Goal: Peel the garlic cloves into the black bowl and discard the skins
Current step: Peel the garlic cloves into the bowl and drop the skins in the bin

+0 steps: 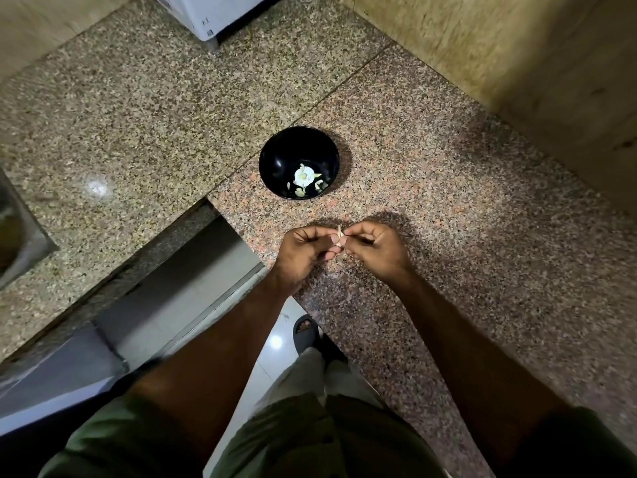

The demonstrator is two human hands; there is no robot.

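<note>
Both hands, left (305,251) and right (374,248), pinch one garlic clove (341,238); black bowl (299,146) just beyond.

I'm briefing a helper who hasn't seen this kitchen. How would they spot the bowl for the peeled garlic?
Find the speckled granite counter and the seam where its grey and pinkish slabs meet. The black bowl sits on that seam, just beyond both hands. It is the only dish on the counter, round and glossy, with pale garlic pieces inside.
</note>
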